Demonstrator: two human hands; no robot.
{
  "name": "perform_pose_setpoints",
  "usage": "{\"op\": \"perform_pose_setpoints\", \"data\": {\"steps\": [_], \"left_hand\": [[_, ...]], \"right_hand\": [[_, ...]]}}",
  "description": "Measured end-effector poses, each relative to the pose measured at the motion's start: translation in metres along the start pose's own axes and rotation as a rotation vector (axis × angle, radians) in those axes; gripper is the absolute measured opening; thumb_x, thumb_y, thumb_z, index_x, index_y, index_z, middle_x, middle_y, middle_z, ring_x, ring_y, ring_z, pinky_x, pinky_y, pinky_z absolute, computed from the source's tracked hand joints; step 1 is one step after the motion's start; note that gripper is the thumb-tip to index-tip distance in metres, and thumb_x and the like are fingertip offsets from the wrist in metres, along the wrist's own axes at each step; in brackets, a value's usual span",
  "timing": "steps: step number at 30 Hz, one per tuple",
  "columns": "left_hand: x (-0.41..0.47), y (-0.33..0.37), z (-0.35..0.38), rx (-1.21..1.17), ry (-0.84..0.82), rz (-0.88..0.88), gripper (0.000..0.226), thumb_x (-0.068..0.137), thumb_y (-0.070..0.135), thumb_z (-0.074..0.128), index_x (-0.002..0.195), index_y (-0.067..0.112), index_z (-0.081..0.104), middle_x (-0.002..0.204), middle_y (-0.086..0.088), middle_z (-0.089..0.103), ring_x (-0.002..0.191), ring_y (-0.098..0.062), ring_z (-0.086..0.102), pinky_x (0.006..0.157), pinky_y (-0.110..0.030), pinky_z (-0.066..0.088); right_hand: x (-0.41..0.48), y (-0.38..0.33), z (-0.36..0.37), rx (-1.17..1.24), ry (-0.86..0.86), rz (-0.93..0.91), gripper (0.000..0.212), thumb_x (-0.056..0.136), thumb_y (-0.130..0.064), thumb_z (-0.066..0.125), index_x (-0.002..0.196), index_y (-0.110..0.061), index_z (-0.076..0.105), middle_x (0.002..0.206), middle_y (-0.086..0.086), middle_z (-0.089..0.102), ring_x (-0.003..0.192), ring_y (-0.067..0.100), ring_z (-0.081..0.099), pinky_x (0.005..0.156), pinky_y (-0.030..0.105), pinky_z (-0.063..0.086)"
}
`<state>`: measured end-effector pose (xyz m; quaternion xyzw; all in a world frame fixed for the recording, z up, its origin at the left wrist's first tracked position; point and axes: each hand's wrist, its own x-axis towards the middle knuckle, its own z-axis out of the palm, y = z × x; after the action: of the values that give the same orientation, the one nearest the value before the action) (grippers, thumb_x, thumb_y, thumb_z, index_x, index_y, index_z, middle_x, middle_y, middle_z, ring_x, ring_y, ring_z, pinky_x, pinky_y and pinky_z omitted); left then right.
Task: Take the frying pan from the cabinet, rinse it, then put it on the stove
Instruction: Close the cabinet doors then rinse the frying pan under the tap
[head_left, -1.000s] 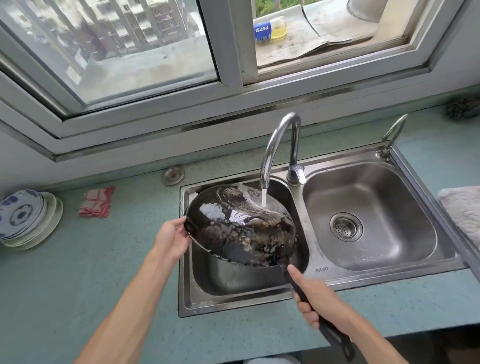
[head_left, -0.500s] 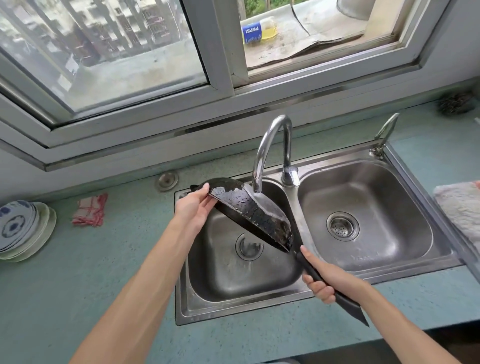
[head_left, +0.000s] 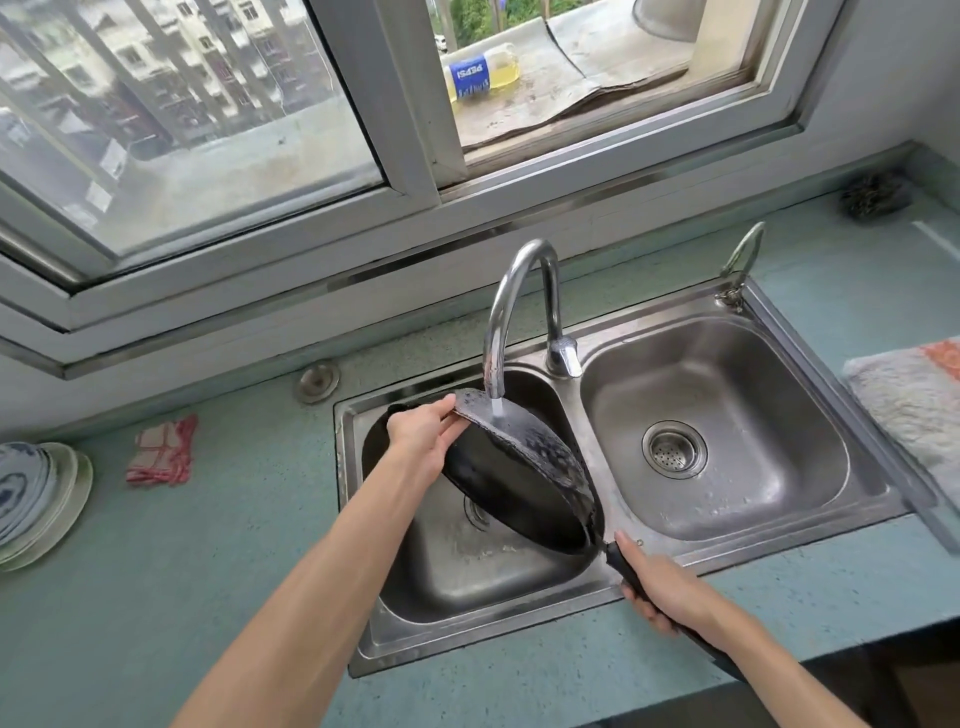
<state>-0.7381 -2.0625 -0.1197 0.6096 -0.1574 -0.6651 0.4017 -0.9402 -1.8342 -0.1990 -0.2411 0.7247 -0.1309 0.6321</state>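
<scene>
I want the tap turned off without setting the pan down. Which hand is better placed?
Left, probably. The left hand pinches the far rim of the frying pan right beside the faucet and could let go. The right hand grips the handle at the front edge of the sink, supporting the pan.

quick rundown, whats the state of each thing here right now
frying pan, tilted over the left basin, wet, water hitting it
faucet, running
left hand, grips the pan's rim
right hand, grips the pan's handle
strainer, seated in the right basin drain
bowls, stacked on the counter
red cloth, crumpled
</scene>
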Motion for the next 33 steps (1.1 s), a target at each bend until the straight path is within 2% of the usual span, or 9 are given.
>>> {"op": "perform_pose_setpoints", "data": {"steps": [2,6,10,12,16,19,25,29,33], "left_hand": [[-0.002,-0.003,0.007,0.026,-0.028,0.005,0.009,0.091,-0.013,0.059,0.099,-0.015,0.058,0.095,-0.024,0.065,0.078,-0.029,0.067,0.049,-0.029,0.059],[-0.006,-0.009,0.015,0.082,-0.013,0.028,0.047,0.087,-0.011,0.065,0.129,-0.021,0.045,0.109,-0.031,0.064,0.082,-0.033,0.068,0.046,-0.026,0.056],[-0.010,-0.009,0.015,0.132,0.004,0.024,0.047,0.088,-0.009,0.066,0.129,-0.020,0.047,0.108,-0.029,0.064,0.065,-0.025,0.064,0.045,-0.025,0.055],[-0.012,-0.006,0.011,0.105,-0.017,0.000,0.046,0.089,-0.011,0.063,0.132,-0.018,0.046,0.110,-0.028,0.064,0.072,-0.027,0.066,0.046,-0.026,0.056],[-0.020,0.003,-0.008,0.063,-0.044,-0.038,0.041,0.095,-0.014,0.049,0.135,-0.013,0.042,0.095,-0.019,0.064,0.079,-0.025,0.065,0.066,-0.035,0.057],[-0.027,0.013,-0.027,0.024,-0.064,-0.029,0.054,0.098,-0.013,0.042,0.149,-0.005,0.028,0.109,-0.020,0.062,0.082,-0.024,0.063,0.079,-0.041,0.054],[-0.038,0.024,-0.067,0.032,-0.141,-0.029,0.031,0.101,-0.003,0.041,0.131,-0.001,0.051,0.103,-0.013,0.066,0.080,-0.020,0.063,0.068,-0.034,0.056],[-0.042,0.016,-0.094,0.032,-0.078,-0.045,0.031,0.099,0.012,0.049,0.128,0.002,0.056,0.093,-0.010,0.062,0.073,-0.019,0.060,0.051,-0.028,0.056],[-0.040,0.002,-0.116,0.087,-0.027,-0.064,0.030,0.100,0.027,0.050,0.119,0.006,0.060,0.091,-0.007,0.063,0.075,-0.017,0.059,0.056,-0.029,0.051]], "right_hand": [[-0.003,0.006,0.003,0.016,0.004,0.002,0.071,0.091,-0.075,0.023,0.069,-0.014,0.052,0.050,-0.001,0.043,0.038,0.014,0.038,0.040,0.021,0.030],[-0.008,0.016,0.010,0.071,0.016,0.032,0.072,0.089,-0.078,0.022,0.068,-0.014,0.050,0.049,-0.001,0.042,0.038,0.015,0.037,0.040,0.021,0.029],[-0.012,0.017,0.017,0.115,0.053,0.023,0.073,0.089,-0.078,0.022,0.066,-0.014,0.049,0.048,0.000,0.042,0.037,0.015,0.037,0.040,0.020,0.028],[-0.014,0.017,0.020,0.130,0.073,0.008,0.072,0.090,-0.077,0.023,0.065,-0.014,0.049,0.048,0.001,0.043,0.038,0.015,0.038,0.040,0.020,0.028],[-0.013,0.016,0.026,0.075,0.180,-0.076,0.072,0.093,-0.071,0.025,0.060,-0.013,0.053,0.046,0.001,0.049,0.039,0.017,0.046,0.043,0.021,0.036],[-0.013,0.011,0.024,-0.028,0.276,-0.179,0.073,0.095,-0.067,0.024,0.052,-0.015,0.051,0.042,0.001,0.051,0.037,0.014,0.049,0.051,0.025,0.040],[-0.016,-0.002,0.030,-0.184,0.432,-0.319,0.068,0.094,-0.063,0.028,0.049,-0.014,0.041,0.049,0.004,0.054,0.057,0.021,0.054,0.057,0.030,0.039],[-0.026,0.002,0.039,-0.235,0.514,-0.384,0.067,0.089,-0.067,0.030,0.049,-0.015,0.039,0.050,0.000,0.055,0.054,0.016,0.052,0.059,0.036,0.042],[-0.035,0.011,0.048,-0.307,0.575,-0.369,0.068,0.088,-0.071,0.031,0.055,-0.015,0.048,0.053,0.001,0.058,0.055,0.015,0.054,0.059,0.037,0.046]]}}
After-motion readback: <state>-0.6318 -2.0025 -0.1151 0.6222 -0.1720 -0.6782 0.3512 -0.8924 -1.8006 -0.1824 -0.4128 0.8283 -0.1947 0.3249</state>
